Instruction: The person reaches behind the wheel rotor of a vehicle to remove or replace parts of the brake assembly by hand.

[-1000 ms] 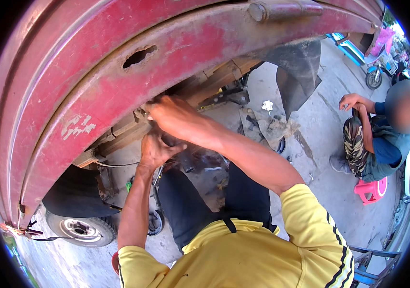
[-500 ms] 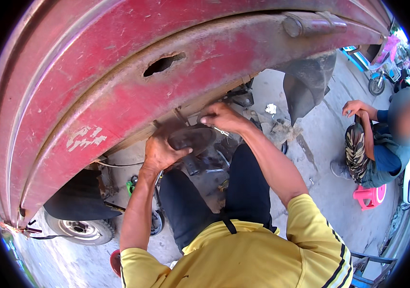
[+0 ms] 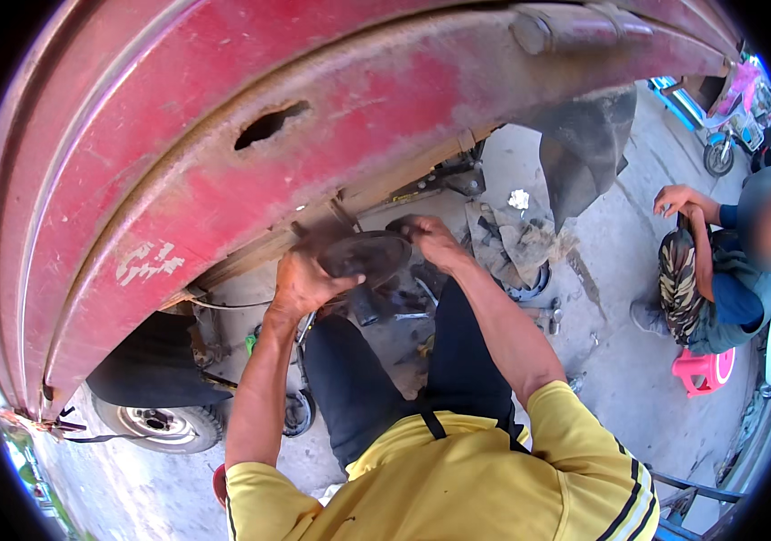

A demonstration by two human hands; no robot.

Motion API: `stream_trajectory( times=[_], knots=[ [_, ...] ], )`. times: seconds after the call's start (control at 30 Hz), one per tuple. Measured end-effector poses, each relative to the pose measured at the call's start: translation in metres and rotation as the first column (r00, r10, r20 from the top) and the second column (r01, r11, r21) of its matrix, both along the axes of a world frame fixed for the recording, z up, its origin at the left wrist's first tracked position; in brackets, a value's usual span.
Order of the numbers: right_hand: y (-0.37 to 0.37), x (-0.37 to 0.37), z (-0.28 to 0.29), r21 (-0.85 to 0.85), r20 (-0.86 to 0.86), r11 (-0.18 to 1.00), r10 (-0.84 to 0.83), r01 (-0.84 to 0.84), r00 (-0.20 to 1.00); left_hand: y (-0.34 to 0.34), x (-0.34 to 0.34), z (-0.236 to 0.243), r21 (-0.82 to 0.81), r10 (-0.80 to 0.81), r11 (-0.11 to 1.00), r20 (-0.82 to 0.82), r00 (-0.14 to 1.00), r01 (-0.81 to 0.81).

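A dark round metal disc-like part is held out over my knees, below the edge of a red vehicle body. My left hand is closed round its left side, the thumb lying along the near edge. At the part's upper right rim is my right hand, with its fingers curled. Something dark shows at those fingertips, too blurred to name. On the ground between my legs lie metal tools and dark parts, partly hidden.
A wheel stands at the lower left and a black flap hangs at the right. Crumpled cloth lies on the concrete. At the right a person sits on a pink stool. Motorbikes stand farther back.
My right hand has moved a little right and down along the round part's rim. My left hand keeps its hold. The view has shifted slightly.
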State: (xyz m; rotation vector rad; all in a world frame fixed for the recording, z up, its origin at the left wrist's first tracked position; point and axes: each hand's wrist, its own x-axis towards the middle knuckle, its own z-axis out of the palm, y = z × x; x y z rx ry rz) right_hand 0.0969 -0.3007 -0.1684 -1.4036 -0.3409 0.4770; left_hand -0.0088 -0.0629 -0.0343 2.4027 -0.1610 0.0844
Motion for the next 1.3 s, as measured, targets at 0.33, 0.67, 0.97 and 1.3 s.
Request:
stream_trajectory(
  times=[0.33, 0.67, 0.97, 1.3],
  knots=[
    [-0.048, -0.016, -0.021, 0.195, -0.406, 0.912, -0.260, 0.361, 0.876, -0.003, -0.007, 0.028, -0.212, -0.014, 0.977, -0.237, 0.971, -0.038],
    [0.010, -0.104, 0.022, 0.236, -0.083, 0.958, -0.146, 0.162, 0.986, -0.003, 0.032, 0.023, -0.410, 0.146, 0.808, -0.557, 0.818, -0.424],
    [0.067, -0.116, 0.032, 0.007, 0.267, 0.928, -0.361, 0.373, 0.893, -0.023, 0.048, 0.048, -0.376, 0.014, 0.789, -0.780, 0.626, -0.486],
    [0.073, -0.115, 0.039, 0.049, 0.536, 0.869, -0.439, 0.493, 0.721, -0.043, 0.054, 0.076, -0.331, -0.098, 0.912, -0.748, 0.656, -0.242]
  ],
)
